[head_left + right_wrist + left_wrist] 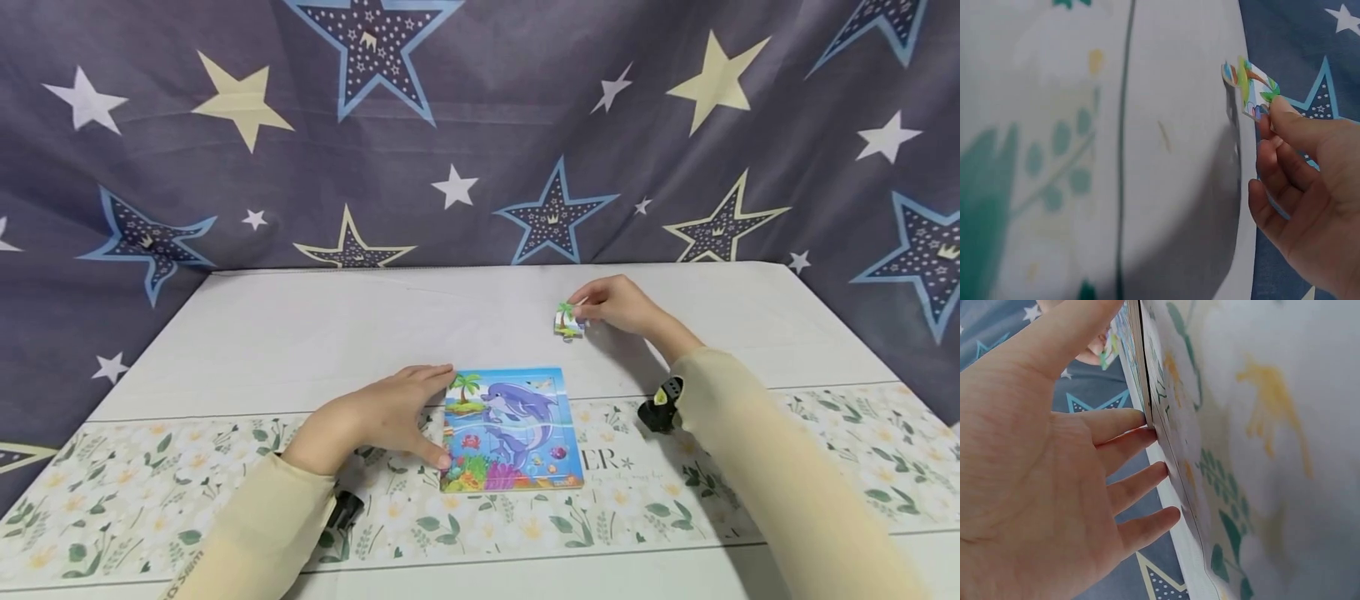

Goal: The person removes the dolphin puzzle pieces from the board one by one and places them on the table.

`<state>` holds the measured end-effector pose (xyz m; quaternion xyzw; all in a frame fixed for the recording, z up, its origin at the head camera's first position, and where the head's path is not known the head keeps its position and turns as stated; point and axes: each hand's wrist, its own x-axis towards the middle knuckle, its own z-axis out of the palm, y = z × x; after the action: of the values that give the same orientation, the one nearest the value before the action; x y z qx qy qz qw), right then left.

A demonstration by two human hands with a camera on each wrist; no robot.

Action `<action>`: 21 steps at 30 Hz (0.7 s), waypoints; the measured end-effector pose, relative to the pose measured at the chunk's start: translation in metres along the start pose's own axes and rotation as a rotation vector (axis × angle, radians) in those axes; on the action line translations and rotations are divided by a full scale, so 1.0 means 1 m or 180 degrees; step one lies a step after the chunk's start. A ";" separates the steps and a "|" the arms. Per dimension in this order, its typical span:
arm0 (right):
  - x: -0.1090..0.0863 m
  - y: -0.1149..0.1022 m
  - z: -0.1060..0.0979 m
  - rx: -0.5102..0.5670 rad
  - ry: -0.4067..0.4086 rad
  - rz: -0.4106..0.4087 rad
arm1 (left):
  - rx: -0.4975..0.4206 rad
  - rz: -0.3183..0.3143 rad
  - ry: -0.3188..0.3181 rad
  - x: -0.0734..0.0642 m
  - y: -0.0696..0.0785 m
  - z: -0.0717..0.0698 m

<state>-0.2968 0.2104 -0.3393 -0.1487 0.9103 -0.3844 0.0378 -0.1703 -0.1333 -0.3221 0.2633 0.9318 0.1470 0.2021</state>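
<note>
A square dolphin jigsaw puzzle (pixel 525 425) with a blue border lies flat on the table. My left hand (pixel 382 417) rests at its left edge, thumb by the lower corner and forefinger by the upper one. In the left wrist view, the fingers (pixel 1141 484) are spread and fairly straight, beside the puzzle's thin edge. Beyond the puzzle, to the upper right, my right hand (pixel 618 304) pinches a puzzle piece (pixel 564 323) with a palm tree on it. The right wrist view shows this piece (pixel 1260 90) between thumb and forefinger, tilted above the white cloth.
A floral strip (pixel 262 500) with printed lettering runs across the white tablecloth (pixel 337 333). Behind the table hangs a dark curtain (pixel 480 125) with stars. Black wrist devices show at the left sleeve (pixel 255 517) and right sleeve (pixel 772 450).
</note>
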 end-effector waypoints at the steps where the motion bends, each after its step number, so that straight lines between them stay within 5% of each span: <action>1: 0.002 0.000 0.001 -0.0017 -0.0020 0.0009 | 0.0003 -0.0003 0.0005 0.000 0.000 0.000; 21: 0.008 -0.002 0.008 -0.0474 -0.0022 0.0023 | -0.0224 0.0184 0.0011 -0.003 -0.004 -0.004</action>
<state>-0.3027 0.2015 -0.3434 -0.1491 0.9368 -0.3149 0.0311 -0.1711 -0.1390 -0.3189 0.2825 0.9184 0.1860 0.2053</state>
